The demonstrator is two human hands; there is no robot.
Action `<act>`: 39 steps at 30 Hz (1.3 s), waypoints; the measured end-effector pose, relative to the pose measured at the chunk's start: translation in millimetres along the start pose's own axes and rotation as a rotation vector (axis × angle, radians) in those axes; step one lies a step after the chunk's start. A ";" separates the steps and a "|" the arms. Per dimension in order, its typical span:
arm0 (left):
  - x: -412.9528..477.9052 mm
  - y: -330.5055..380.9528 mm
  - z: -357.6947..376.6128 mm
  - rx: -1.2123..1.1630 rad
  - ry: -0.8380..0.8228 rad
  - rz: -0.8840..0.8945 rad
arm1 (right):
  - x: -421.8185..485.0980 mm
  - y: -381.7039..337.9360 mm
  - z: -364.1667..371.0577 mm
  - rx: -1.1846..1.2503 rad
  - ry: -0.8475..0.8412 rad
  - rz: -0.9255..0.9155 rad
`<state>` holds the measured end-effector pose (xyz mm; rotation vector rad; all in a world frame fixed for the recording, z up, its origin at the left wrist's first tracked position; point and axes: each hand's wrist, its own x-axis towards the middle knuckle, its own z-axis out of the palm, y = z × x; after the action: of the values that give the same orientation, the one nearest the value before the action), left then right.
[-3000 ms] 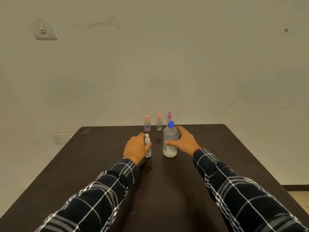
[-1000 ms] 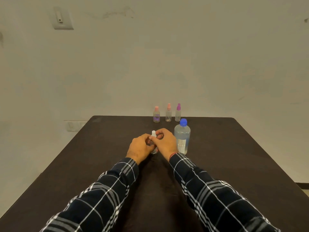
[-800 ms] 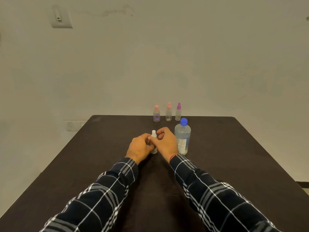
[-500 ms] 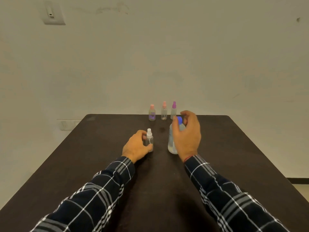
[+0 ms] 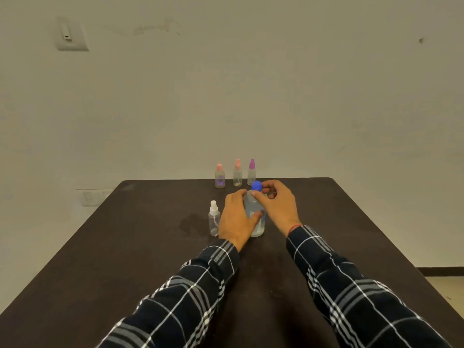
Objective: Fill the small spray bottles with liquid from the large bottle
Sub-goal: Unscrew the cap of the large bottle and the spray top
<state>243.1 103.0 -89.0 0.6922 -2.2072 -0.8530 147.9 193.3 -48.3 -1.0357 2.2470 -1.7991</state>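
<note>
Pale wall [image 5: 251,84] behind dark worktop [image 5: 125,247] | large bottle [image 5: 259,227] upright mid-worktop | left hand [image 5: 237,219] wraps its body | right hand [image 5: 278,207] curls thumb and fingers round its blue cap [image 5: 256,185] | white-topped spray bottle [image 5: 214,218] stands free just left of the left hand | three small spray bottles [image 5: 237,173] in a row at the far edge

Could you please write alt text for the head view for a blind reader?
A person's left hand grips a large clear bottle while the right hand pinches its blue cap. A white-capped spray bottle stands to its left on the dark table; three more line the far edge.
</note>
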 end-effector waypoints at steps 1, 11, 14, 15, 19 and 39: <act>2.4 -0.3 3.0 0.004 0.002 -0.027 | 2.0 0.1 -1.0 -0.008 -0.003 0.007; 7.3 -3.3 9.3 -0.022 -0.024 -0.112 | 18.2 3.2 -7.2 -0.070 -0.173 0.038; 7.0 -3.4 7.7 -0.025 -0.046 -0.101 | 18.3 -0.2 -15.4 -0.057 -0.283 0.043; 6.7 -3.1 7.5 -0.030 -0.046 -0.099 | 18.1 -2.5 -15.6 -0.039 -0.271 0.045; 5.4 -1.6 6.9 -0.019 -0.042 -0.095 | 18.2 -9.8 -6.5 -0.053 -0.131 0.044; 6.6 0.4 6.1 -0.002 -0.061 -0.104 | 21.1 1.6 -10.5 -0.164 -0.194 0.014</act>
<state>234.3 101.2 -89.6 0.7962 -2.2396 -0.9393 126.2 190.7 -39.4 -1.1625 2.3055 -1.4580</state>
